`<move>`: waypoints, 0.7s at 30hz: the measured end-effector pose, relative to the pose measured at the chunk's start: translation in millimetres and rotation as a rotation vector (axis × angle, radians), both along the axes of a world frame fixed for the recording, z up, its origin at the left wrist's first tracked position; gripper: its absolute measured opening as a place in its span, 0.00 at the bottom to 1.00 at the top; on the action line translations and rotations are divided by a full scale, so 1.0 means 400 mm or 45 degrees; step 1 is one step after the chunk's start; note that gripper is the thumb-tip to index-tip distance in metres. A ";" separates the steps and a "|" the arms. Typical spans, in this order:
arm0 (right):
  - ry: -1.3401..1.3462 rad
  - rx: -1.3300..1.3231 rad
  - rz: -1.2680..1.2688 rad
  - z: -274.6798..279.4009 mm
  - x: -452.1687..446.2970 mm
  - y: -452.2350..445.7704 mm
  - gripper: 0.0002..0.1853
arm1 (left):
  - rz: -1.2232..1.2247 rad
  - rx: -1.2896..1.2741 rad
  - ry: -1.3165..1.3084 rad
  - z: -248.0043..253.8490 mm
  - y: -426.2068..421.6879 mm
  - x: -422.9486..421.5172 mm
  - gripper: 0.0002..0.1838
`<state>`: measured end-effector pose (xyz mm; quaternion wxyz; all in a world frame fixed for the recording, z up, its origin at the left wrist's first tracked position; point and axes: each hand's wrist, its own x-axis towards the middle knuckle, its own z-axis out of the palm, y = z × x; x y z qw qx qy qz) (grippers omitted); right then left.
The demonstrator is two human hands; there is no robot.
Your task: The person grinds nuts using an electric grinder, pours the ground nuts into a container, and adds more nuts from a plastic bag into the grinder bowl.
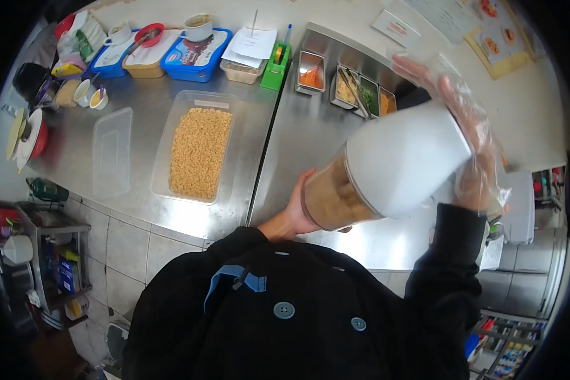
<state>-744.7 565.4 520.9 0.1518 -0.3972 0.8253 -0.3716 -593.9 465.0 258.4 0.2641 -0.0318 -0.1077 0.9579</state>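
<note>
A clear canister [339, 193] with brown contents and a large white top [408, 158] is held tilted in front of my chest. My left hand [301, 206] is bare and wrapped round its lower end. My right hand [472, 120], in a clear plastic glove, lies along the far end of the white top with its fingers stretched out. The exact contact of the right palm is partly hidden. Left of the canister, a clear plastic tub [161, 158] of golden crumbs [199, 152] stands on the steel counter, beside a flat clear lid [113, 152].
Blue tubs [196, 60], a green tape dispenser [275, 66] and small cups [98, 98] line the back. Steel inserts hold orange food [310, 76] and greens, with tongs [354, 92] across them. A shelf rack [57, 253] stands at lower left.
</note>
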 end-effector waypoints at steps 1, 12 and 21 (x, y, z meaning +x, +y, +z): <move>-0.018 0.014 0.017 -0.001 -0.010 -0.006 0.41 | -0.014 -0.002 0.001 0.007 0.004 0.002 0.36; -0.182 0.046 0.128 0.006 -0.072 -0.071 0.40 | 0.013 0.138 0.105 0.004 -0.003 0.001 0.36; -0.312 0.046 0.102 -0.003 -0.100 -0.062 0.38 | 0.008 0.178 0.174 0.011 0.000 0.006 0.36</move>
